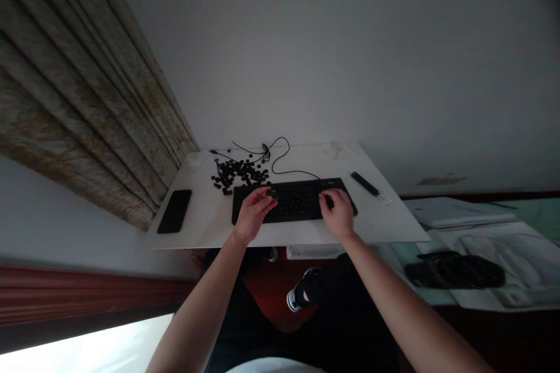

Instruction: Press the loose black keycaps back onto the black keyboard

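Apparently everything is arranged around the keyboard (291, 201), which lies lengthwise near the front edge of the table (210, 227), probably so that both my hands can reach it without stretching. With my left hand (252, 213) I have a small dark piece (272, 193) pinched between thumb and fingertips, the grip nearly closed, above the keyboard's left half; I take that light pinch to suit something so small. My right hand (339, 213) is at the keyboard's right end, thumb and fingers curled with a gap between them; from this distance I cannot tell whether that grip has hold of anything or just steadies the board. Behind the keyboard's left part I see a loose heap of black keycaps (238, 173), close to my left hand, which I judge makes for short reaches. The cable (301, 172) runs from the keyboard's back edge and loops behind it, so it does not cross under my fingers. To my right lies a black-handled tool (365, 183) with a wire end, and to my left a phone (175, 211), both well apart from the heap.
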Demonstrator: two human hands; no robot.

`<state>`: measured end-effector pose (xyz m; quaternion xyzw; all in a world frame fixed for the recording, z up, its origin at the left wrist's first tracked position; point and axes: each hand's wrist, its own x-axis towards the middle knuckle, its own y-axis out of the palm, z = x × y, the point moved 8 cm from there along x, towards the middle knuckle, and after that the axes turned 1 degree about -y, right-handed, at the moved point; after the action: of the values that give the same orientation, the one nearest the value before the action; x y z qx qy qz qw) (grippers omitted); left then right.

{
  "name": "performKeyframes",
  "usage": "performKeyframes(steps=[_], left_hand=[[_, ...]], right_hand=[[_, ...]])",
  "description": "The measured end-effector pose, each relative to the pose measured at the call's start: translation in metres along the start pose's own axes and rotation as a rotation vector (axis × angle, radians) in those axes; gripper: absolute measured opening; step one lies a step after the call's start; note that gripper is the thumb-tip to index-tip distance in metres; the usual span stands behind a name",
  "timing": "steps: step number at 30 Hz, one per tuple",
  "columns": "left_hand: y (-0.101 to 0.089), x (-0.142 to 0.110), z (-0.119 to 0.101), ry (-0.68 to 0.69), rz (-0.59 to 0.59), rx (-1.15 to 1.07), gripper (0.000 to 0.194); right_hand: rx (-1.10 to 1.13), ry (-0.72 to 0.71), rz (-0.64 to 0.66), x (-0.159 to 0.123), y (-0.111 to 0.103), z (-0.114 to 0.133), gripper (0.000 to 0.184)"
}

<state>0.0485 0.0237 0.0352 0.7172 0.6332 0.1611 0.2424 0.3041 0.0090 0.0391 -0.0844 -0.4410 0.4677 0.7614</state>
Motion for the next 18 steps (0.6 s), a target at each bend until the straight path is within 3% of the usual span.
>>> performKeyframes(steps=[6,10,13,18], left_hand=[[0.011,-0.005,0.010,-0.030,0.048,0.036,0.031],[0.019,-0.009,0.011,-0.027,0.093,0.105,0.031],[0.023,-0.012,0.014,-0.014,0.129,0.195,0.029],[0.032,-0.018,0.025,0.006,0.199,0.377,0.029]], right_hand=[[0.657,0.309,0.226,-0.020,0.033,0.065,0.032],[0.878,0.434,0.329,-0.026,0.038,0.094,0.034],[0.912,0.478,0.329,-0.030,0.037,0.098,0.031],[0.971,0.645,0.305,-0.046,0.038,0.078,0.035]])
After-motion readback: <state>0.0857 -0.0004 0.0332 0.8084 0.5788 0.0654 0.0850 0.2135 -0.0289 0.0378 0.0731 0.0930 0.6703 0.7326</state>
